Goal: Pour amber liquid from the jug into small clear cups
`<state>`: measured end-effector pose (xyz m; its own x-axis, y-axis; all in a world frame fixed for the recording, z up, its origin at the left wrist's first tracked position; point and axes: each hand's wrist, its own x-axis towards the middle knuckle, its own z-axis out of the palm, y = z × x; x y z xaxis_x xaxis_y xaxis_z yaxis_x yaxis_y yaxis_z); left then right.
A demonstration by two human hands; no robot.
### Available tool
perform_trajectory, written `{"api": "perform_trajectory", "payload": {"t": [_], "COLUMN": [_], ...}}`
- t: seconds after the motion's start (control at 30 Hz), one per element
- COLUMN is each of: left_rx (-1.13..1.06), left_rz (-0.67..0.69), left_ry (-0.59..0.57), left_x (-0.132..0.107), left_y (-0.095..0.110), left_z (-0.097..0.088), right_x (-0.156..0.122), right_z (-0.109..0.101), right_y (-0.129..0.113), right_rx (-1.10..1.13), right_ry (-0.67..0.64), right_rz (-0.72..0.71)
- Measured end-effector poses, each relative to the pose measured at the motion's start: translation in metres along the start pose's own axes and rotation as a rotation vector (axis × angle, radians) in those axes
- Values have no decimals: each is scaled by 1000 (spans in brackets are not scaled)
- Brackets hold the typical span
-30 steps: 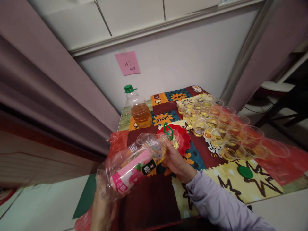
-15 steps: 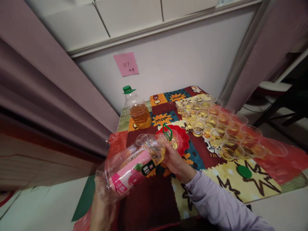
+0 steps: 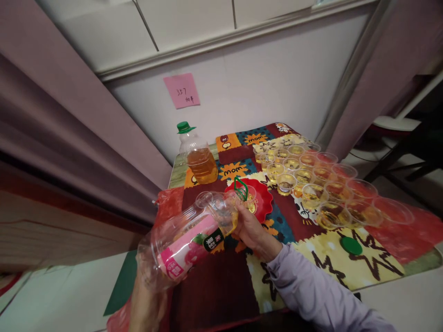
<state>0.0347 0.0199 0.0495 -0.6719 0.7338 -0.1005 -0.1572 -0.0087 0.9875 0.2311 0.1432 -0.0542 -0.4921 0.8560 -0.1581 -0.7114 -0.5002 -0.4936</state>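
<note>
A large clear bottle (image 3: 187, 243) with a pink fruit label lies tilted in my two hands, its neck pointing up and right over a red scalloped dish (image 3: 266, 203). My left hand (image 3: 147, 276) cups the bottle's base; part of it shows through the plastic. At the neck end, my right hand (image 3: 251, 226) grips the bottle, with a green loop handle (image 3: 240, 189) just above the fingers. Yellow liquid pools in the shoulder by my right fingers. A clear cup, partly hidden behind the neck, appears to stand in the dish.
Several clear cups (image 3: 304, 177) holding yellow liquid stand in rows at the right. A second bottle (image 3: 201, 163) of amber liquid, green-capped, is at the back left. A loose green cap (image 3: 351, 246) rests on the patterned mat (image 3: 287, 272). Behind rises a white wall (image 3: 259, 92).
The liquid in the shoulder of the held bottle looks slightly less. Both hands and the bottle keep almost the same position.
</note>
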Motion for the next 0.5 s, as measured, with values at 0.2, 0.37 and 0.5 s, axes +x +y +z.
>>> {"api": "perform_trajectory", "payload": {"t": [0.2, 0.37, 0.5], "left_rx": [3, -1, 9], "left_rz": [-6, -11, -12], "left_ry": [-8, -4, -1], "left_x": [1, 2, 1], "left_y": [-2, -3, -3], "left_z": [-2, -3, -3], "right_x": [2, 2, 2], "right_z": [0, -2, -2], "right_y": [2, 3, 2], "right_rx": [-20, -18, -19], "right_ry": [2, 6, -9], "right_rz": [-12, -14, 9]}}
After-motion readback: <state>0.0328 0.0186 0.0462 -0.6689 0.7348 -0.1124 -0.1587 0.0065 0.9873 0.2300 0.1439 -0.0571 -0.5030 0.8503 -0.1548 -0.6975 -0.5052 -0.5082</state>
